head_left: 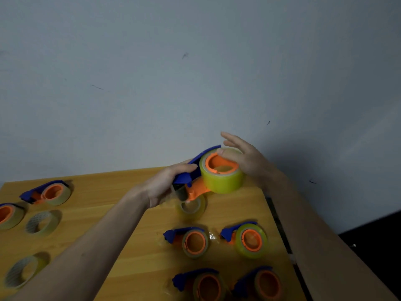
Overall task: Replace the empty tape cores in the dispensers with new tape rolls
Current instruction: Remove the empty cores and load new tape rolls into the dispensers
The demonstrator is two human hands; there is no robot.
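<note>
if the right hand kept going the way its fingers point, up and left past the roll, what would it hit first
Probably only the wall. The right hand touches the tape roll, fingers pointing beyond it; depth unclear.

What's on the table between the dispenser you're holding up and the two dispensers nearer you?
In the head view, one loose tape roll lies there, under the held dispenser, beyond the near pair.

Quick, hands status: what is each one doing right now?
Left hand: grips the blue dispenser by its handle.
Right hand: open, thumb and straight fingers touching the yellow-green tape roll on the dispenser's orange hub.
</note>
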